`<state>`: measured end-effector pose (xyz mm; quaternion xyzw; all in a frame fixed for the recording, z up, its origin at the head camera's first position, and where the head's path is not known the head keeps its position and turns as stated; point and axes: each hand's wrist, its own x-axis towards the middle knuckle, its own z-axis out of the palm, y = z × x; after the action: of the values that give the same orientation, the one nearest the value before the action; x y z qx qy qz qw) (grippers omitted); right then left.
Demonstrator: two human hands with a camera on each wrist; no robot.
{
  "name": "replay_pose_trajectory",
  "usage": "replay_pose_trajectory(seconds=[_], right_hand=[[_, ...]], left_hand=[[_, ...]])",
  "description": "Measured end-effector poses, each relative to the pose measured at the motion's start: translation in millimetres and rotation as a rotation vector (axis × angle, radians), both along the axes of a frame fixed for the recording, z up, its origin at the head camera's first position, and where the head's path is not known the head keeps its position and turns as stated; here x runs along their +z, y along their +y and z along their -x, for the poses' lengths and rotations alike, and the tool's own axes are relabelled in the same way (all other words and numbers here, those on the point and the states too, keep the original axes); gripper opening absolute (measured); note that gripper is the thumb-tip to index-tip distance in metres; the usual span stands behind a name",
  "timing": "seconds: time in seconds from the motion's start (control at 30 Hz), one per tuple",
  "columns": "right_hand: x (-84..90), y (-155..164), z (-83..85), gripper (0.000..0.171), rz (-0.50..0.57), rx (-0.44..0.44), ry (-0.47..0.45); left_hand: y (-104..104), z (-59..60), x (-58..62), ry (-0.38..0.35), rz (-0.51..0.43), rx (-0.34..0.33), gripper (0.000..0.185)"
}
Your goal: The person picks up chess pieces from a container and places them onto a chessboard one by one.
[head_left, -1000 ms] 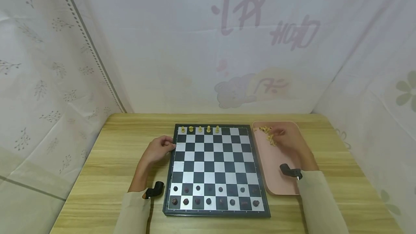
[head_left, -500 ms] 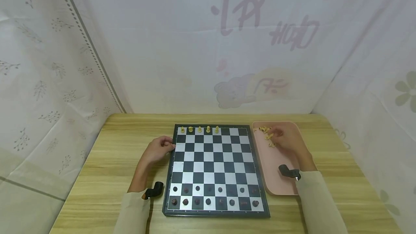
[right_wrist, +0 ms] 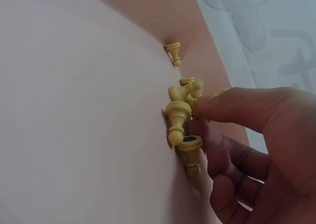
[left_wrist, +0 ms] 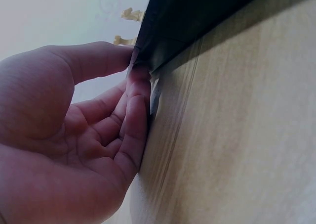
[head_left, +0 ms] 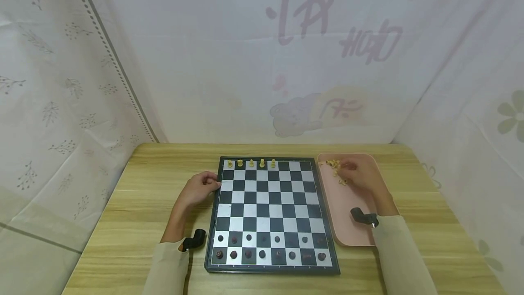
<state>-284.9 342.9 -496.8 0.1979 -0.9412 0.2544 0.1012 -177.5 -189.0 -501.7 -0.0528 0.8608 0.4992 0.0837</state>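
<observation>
My left hand (head_left: 199,188) is at the left edge of the chessboard (head_left: 263,198). In the left wrist view the thumb lies on the board's top edge and the fingers curl against its side, gripping it. Inside the pink tray (head_left: 348,222) my right hand (head_left: 360,175) reaches into a heap of cream chess pieces (head_left: 333,164). The right wrist view shows its thumb tip against the heap, beside a pawn (right_wrist: 177,121), the other fingers bent below. Whether it pinches a piece I cannot tell. Several cream pieces, including one (head_left: 262,163), stand along the board's far row.
Dark pieces (head_left: 263,254) stand in the two near rows of the board. A separate cream pawn (right_wrist: 173,53) is in the tray's corner. The tray stands close to the board's right side on the wooden table (head_left: 163,158); a patterned cloth (head_left: 204,58) hangs behind.
My right hand has shifted slightly within the tray, and the cream pieces under its fingers have moved a little. The left hand stays at the board's edge.
</observation>
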Motion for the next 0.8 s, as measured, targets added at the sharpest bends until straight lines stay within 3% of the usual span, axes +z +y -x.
replay_pose_trajectory(seconds=[0.1,0.33,0.63,0.8], right_hand=[[-0.1,-1,-1.0,0.011,0.035,-0.011,-0.025],[6.3,-5,-3.8,0.016,0.112,-0.085,-0.177],[18.6,-13,-5.3,0.032,0.066,-0.114,-0.250],[28.0,-23,-6.6,0.039,-0.016,-0.146,-0.245]], left_hand=[[0,-0.4,0.3,-0.002,0.001,0.002,0.033],[0,-0.5,0.9,-0.006,-0.006,0.002,0.033],[-1,0.7,0.0,-0.002,0.004,-0.003,0.032],[-1,1.5,-0.4,-0.001,0.001,-0.001,0.033]])
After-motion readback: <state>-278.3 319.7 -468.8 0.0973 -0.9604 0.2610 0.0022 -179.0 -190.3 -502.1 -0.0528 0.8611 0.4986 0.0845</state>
